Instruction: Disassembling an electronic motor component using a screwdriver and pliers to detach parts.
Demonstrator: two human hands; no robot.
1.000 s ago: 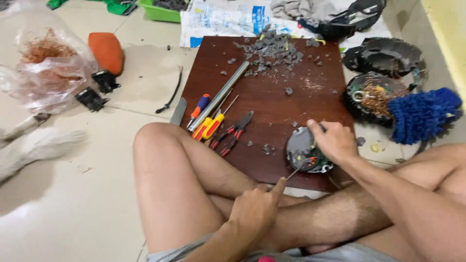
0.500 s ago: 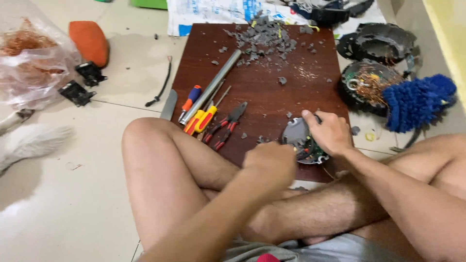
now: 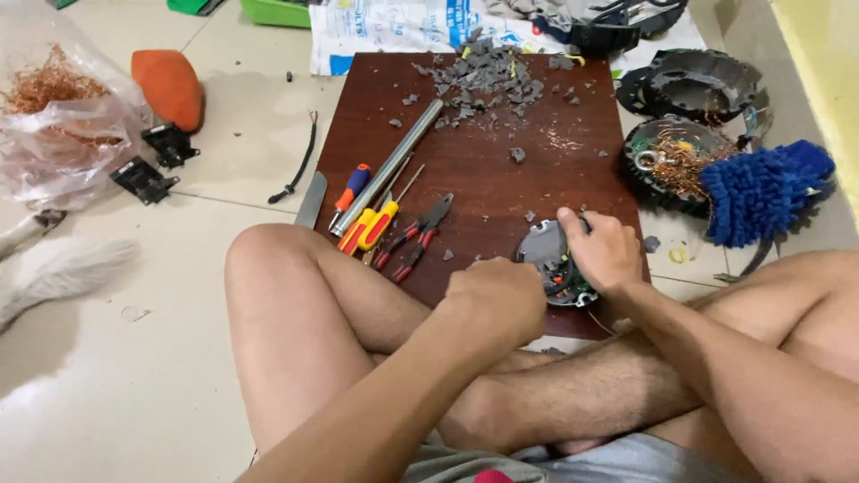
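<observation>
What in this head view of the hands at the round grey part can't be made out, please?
- Tool in the left hand: hidden inside the closed fist.
- Round grey part: half covered by the right hand.
- Wiring inside it: too small to tell.
- Black parts at the top: cut off by the edge.

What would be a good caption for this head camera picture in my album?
Seated cross-legged, a person's right hand steadies a round grey part on a brown board while the fisted left hand presses at it.
</observation>
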